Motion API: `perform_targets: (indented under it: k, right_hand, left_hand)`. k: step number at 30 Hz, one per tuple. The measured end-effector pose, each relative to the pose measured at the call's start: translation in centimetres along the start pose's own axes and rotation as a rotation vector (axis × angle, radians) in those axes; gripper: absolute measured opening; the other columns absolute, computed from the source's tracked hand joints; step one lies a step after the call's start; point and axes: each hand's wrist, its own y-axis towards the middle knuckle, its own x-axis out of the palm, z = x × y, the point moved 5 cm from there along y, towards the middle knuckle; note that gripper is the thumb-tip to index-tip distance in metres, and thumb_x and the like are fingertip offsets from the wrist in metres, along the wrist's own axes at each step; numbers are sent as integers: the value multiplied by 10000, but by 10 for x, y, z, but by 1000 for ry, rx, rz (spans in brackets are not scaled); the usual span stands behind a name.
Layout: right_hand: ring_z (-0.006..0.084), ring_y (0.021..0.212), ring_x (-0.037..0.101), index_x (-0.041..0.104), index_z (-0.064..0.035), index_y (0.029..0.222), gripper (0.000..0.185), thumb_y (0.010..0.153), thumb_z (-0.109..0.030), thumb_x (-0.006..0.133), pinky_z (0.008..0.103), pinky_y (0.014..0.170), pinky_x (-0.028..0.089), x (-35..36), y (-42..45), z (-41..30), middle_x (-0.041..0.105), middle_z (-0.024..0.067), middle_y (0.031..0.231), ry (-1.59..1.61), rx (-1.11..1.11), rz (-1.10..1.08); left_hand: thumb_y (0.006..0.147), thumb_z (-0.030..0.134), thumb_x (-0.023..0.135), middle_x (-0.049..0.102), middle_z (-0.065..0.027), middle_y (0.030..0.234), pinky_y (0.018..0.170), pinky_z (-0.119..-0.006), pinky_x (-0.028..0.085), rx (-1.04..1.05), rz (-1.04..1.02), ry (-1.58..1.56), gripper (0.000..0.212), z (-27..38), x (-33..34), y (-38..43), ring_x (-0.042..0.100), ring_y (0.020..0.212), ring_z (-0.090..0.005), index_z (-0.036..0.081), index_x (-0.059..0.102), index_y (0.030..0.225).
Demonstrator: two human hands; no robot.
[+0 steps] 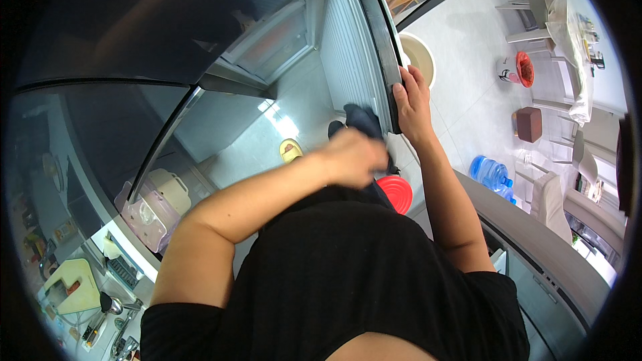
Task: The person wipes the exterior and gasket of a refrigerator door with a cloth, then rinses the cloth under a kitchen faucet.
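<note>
My left hand, blurred, is closed with dark blue cloth bunched around it, beside the lower end of a door with a dark edge strip and a pale ribbed side. My right hand grips that door's edge, thumb on the near side and fingers over the far side. How much of the cloth lies inside my left fist is hidden. A yellow slipper with toes in it shows on the floor left of my left hand. Below the hands is a round red plastic lid or basin.
Dark glossy panels stand at left. A cream bucket stands behind the door. Right are a bin with a red liner, a brown stool, blue water bottles and chairs. A counter with a cutting board is lower left.
</note>
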Motion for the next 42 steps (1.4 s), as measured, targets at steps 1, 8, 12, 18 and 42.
perform_targets:
  k: [1,8,12,18,42]
  right_hand:
    - [362,1147,377,498,-46,1203,358,875,-191,486,415,980,294,0,-2,1,407,205,1253,-2,-2,11]
    - [363,1119,405,508,-44,1197,359,869,-190,500,412,970,306,-4,-2,-8,423,205,1244,4,-8,31]
    - [365,1116,401,508,-49,1196,353,873,-191,497,417,961,318,-1,-3,-9,417,204,1250,-5,7,14]
    - [362,1106,410,511,-49,1191,349,868,-182,506,418,952,327,0,-5,-12,422,200,1243,-38,-24,52]
    - [376,1128,371,475,-24,1213,390,844,-137,531,435,965,313,1,-6,-25,359,216,1288,-65,10,-10]
  left_hand:
    - [632,161,649,598,-82,839,673,-396,480,68,-248,19,217,9,30,-5,603,794,-286,110,622,842]
    - [741,145,598,620,-114,848,718,-319,489,-542,506,-944,267,-60,32,-57,609,812,-264,-7,590,960]
    - [850,177,535,581,-134,1035,778,-327,506,-504,678,-1855,396,-64,6,-51,602,881,-201,-58,464,1162]
    - [853,261,558,416,-219,1316,984,-320,352,-327,695,-635,568,-48,-34,-11,457,1187,-284,-64,368,1278]
    - [774,205,649,380,-102,1236,696,-299,484,-441,962,-663,491,-98,-105,41,563,803,-154,73,514,1227]
